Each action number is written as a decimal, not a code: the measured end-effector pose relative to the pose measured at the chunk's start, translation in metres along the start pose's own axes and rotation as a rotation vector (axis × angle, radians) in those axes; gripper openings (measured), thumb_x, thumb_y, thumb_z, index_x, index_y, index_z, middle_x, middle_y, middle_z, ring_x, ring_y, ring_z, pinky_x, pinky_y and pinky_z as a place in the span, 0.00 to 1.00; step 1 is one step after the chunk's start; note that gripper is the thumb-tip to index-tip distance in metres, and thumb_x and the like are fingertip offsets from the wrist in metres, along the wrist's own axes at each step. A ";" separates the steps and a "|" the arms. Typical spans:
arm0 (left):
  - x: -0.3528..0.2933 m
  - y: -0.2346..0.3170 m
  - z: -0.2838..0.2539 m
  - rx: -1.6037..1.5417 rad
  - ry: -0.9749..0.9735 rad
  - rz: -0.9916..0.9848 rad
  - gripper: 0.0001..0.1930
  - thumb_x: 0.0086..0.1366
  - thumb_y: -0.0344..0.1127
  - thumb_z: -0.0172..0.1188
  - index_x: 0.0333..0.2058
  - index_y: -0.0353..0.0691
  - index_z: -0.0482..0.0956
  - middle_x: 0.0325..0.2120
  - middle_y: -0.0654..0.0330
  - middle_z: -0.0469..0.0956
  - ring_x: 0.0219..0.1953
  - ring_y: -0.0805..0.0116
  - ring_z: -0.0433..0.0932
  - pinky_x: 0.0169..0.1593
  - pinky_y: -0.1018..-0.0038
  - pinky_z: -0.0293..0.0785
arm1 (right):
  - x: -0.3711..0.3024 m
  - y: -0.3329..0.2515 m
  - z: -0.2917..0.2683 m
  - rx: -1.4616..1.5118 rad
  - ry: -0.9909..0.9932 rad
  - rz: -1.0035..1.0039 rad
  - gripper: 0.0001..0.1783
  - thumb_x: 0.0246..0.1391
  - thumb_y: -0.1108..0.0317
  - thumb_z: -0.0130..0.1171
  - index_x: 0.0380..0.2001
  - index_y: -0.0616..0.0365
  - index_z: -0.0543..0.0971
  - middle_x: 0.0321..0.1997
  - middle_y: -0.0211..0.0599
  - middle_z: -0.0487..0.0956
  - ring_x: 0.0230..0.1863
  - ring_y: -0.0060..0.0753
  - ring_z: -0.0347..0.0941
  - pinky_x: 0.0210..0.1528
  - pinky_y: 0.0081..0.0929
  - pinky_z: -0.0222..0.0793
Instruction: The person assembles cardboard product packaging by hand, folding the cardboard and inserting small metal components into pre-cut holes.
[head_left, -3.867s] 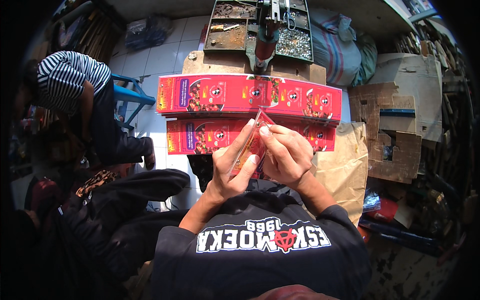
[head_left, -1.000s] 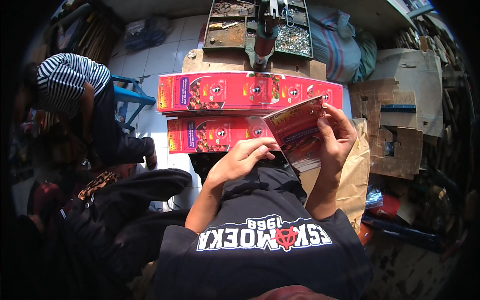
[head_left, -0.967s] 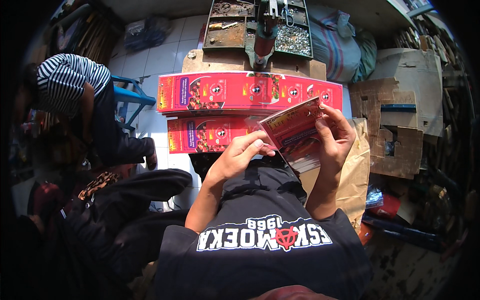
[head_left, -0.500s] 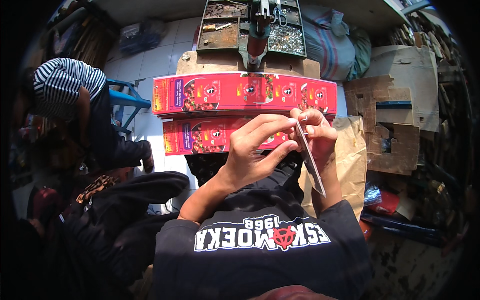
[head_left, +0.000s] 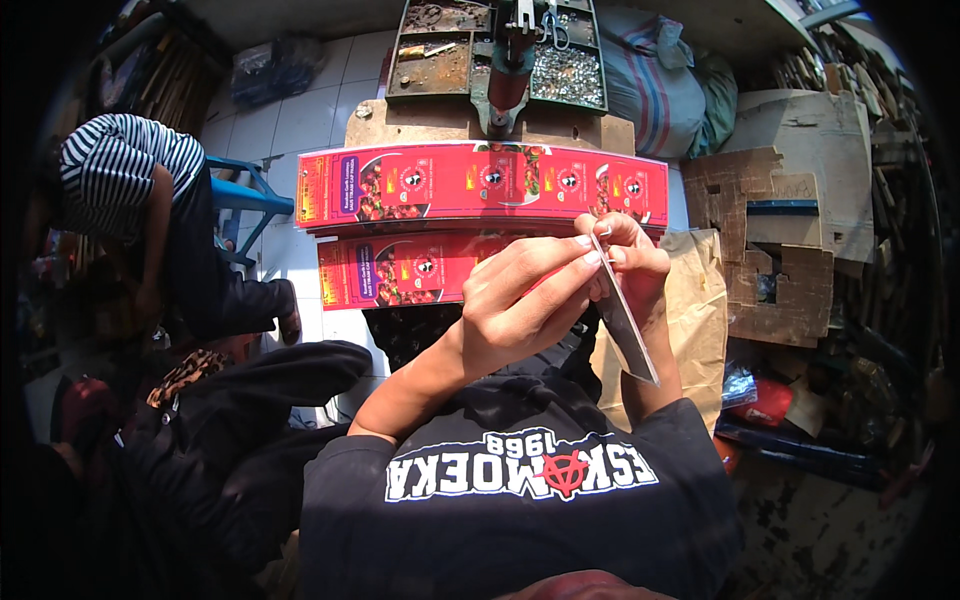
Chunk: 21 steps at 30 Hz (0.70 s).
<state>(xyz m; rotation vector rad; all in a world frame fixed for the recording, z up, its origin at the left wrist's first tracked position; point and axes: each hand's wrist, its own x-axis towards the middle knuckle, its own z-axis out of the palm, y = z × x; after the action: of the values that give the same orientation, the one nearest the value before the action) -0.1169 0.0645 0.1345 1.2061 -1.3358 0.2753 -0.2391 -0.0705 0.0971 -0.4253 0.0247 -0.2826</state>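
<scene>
A thin, stiff strip [head_left: 630, 343], seen nearly edge-on with its dark face toward the left, slants down between my hands. My left hand [head_left: 515, 292] pinches its upper end from the left, fingertips pressed together there. On the other side my right hand [head_left: 640, 262] grips the same end with curled fingers. Small, pale, curved bits like wire show at the right fingertips, too small to tell for sure. Beyond my hands lies a stack of red printed cardboard strips [head_left: 450, 192]; a second red stack [head_left: 350, 277] sits nearer, partly hidden by my left hand.
A bench press [head_left: 508, 85] stands behind the stacks, with a green compartment tray [head_left: 435, 97] of small metal pieces and scissors [head_left: 553, 30]. Brown paper [head_left: 695, 310] and cut cardboard [head_left: 780, 310] lie right. At left, a person in a striped shirt [head_left: 140, 160] bends near a blue stool [head_left: 245, 200].
My left fingers have closed in and shifted along the strip's upper end, and the thumb is now mostly hidden. The strip's dark face shows a bit more. The whole view has shifted slightly.
</scene>
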 end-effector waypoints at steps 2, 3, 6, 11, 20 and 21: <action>0.000 0.000 0.000 0.016 0.008 0.004 0.16 0.46 0.19 0.67 0.38 0.30 0.80 0.36 0.51 0.80 0.32 0.58 0.82 0.34 0.70 0.81 | 0.000 0.000 -0.004 0.001 -0.004 0.003 0.19 0.45 0.78 0.61 0.44 0.68 0.79 0.46 0.44 0.78 0.38 0.26 0.76 0.44 0.18 0.73; 0.000 -0.001 0.001 0.027 0.023 0.005 0.16 0.46 0.18 0.67 0.37 0.31 0.81 0.35 0.52 0.81 0.31 0.59 0.82 0.33 0.71 0.81 | 0.001 0.001 -0.004 0.001 -0.007 0.002 0.19 0.45 0.78 0.61 0.44 0.68 0.79 0.46 0.44 0.77 0.37 0.26 0.76 0.44 0.18 0.72; -0.001 -0.003 0.001 0.069 0.033 0.042 0.14 0.48 0.22 0.67 0.36 0.31 0.79 0.34 0.52 0.80 0.31 0.58 0.81 0.34 0.70 0.82 | 0.002 0.003 -0.004 0.003 -0.017 0.000 0.19 0.45 0.79 0.60 0.44 0.68 0.79 0.46 0.44 0.77 0.38 0.27 0.76 0.45 0.19 0.72; -0.004 -0.008 0.000 0.114 0.046 0.100 0.11 0.50 0.24 0.68 0.34 0.32 0.78 0.32 0.54 0.79 0.30 0.59 0.81 0.34 0.70 0.82 | 0.003 0.005 0.001 0.008 -0.023 0.006 0.19 0.45 0.79 0.60 0.44 0.69 0.79 0.46 0.44 0.77 0.38 0.28 0.76 0.45 0.20 0.72; -0.004 -0.010 0.000 0.056 0.042 0.028 0.12 0.50 0.20 0.64 0.33 0.33 0.72 0.29 0.53 0.77 0.28 0.61 0.80 0.30 0.72 0.79 | 0.002 0.011 -0.005 -0.130 0.013 -0.012 0.20 0.43 0.76 0.61 0.44 0.70 0.79 0.45 0.42 0.78 0.38 0.25 0.75 0.44 0.19 0.71; -0.005 -0.011 0.002 0.028 0.049 0.004 0.12 0.49 0.19 0.63 0.33 0.33 0.72 0.29 0.53 0.77 0.28 0.61 0.80 0.31 0.72 0.79 | 0.003 0.012 -0.004 -0.138 0.018 -0.018 0.20 0.43 0.76 0.61 0.44 0.70 0.79 0.45 0.42 0.78 0.38 0.25 0.74 0.44 0.19 0.70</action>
<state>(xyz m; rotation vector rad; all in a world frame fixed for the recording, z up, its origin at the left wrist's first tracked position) -0.1115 0.0607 0.1248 1.2123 -1.2958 0.3257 -0.2338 -0.0627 0.0884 -0.5601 0.0584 -0.3039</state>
